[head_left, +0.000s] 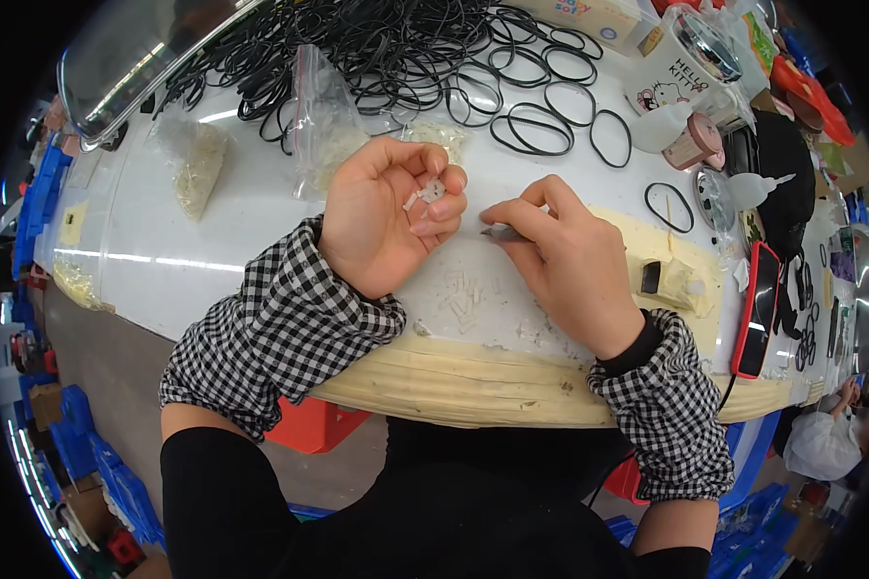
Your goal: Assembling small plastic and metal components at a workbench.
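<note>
My left hand (369,217) is turned palm up, its fingers curled round several small white plastic-looking pieces (432,192). To its right, my right hand (577,262) pinches a small grey pointed thing (498,233) between thumb and fingers; most of it is hidden, so its kind is unclear. A gap separates the two hands. On the white tabletop (164,280) below them, a loose scatter of small pale strips (463,299) lies near the front edge. Just behind my left hand is a clear zip bag (321,116) with pale bits in it.
Black rubber-like loops (377,48) heap at the back, with single rings spreading right. A second small bag (201,169) lies at left, below a clear-sided bin (145,68). At right are a white cup (661,82), a squeeze bottle (751,189) and a red-cased phone (758,309). Yellowish tape (473,386) covers the front edge.
</note>
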Action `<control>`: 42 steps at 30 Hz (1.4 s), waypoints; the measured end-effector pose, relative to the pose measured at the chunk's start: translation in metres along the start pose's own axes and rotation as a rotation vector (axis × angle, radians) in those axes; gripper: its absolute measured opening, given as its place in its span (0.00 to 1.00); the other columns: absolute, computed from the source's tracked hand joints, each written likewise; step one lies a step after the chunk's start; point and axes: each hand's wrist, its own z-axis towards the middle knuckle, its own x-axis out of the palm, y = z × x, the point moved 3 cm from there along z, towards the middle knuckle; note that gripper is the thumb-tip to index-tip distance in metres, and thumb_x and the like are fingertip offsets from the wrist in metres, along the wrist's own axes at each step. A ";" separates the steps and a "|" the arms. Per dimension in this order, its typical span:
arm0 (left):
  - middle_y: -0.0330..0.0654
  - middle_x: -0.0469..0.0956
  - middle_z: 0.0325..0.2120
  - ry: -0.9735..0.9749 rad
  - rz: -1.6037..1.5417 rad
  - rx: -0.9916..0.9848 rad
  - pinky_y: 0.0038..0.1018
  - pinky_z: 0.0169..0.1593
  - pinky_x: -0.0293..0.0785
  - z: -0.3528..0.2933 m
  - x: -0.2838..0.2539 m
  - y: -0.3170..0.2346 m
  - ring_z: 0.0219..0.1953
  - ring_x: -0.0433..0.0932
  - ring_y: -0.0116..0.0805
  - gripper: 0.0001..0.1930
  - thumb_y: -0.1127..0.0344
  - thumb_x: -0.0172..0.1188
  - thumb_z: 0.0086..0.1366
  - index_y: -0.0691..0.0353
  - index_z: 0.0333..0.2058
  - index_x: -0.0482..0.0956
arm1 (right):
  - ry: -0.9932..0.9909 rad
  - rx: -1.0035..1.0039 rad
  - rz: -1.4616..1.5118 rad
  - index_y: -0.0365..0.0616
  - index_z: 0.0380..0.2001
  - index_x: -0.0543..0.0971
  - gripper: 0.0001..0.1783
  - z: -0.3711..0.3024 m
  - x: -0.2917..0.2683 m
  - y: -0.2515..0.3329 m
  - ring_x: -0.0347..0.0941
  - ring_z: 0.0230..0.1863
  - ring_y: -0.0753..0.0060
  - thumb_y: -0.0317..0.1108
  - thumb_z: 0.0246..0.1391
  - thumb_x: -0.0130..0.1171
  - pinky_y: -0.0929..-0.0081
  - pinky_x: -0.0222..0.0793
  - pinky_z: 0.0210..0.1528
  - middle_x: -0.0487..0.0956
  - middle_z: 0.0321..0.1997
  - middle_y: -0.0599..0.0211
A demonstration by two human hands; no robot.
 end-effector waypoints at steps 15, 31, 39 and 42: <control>0.36 0.73 0.35 0.161 0.290 -0.243 0.12 0.29 0.62 -0.007 0.023 0.028 0.27 0.63 0.18 0.11 0.65 0.48 0.69 0.67 0.43 0.72 | -0.260 -0.067 0.287 0.38 0.31 0.72 0.07 0.005 -0.023 0.008 0.71 0.25 0.68 0.19 0.47 0.57 0.78 0.69 0.25 0.69 0.30 0.64; 0.36 0.73 0.31 0.228 0.222 -0.221 0.13 0.25 0.59 -0.007 0.022 0.028 0.23 0.61 0.17 0.10 0.65 0.51 0.68 0.65 0.41 0.74 | -0.321 -0.096 0.331 0.39 0.32 0.73 0.08 0.000 -0.026 0.014 0.69 0.24 0.73 0.19 0.46 0.59 0.80 0.66 0.23 0.68 0.29 0.66; 0.32 0.70 0.27 0.138 0.394 -0.107 0.12 0.25 0.56 -0.006 0.020 0.018 0.23 0.59 0.16 0.07 0.65 0.50 0.68 0.62 0.36 0.71 | -0.289 -0.007 0.293 0.39 0.32 0.72 0.07 -0.001 -0.022 0.012 0.69 0.23 0.70 0.21 0.48 0.58 0.77 0.64 0.22 0.68 0.29 0.65; 0.31 0.69 0.26 0.101 0.391 -0.103 0.12 0.25 0.55 -0.005 0.018 0.020 0.22 0.59 0.16 0.07 0.64 0.50 0.68 0.62 0.36 0.71 | -0.272 0.004 0.292 0.39 0.31 0.71 0.08 -0.002 -0.019 0.011 0.67 0.23 0.70 0.22 0.48 0.59 0.77 0.63 0.22 0.68 0.29 0.65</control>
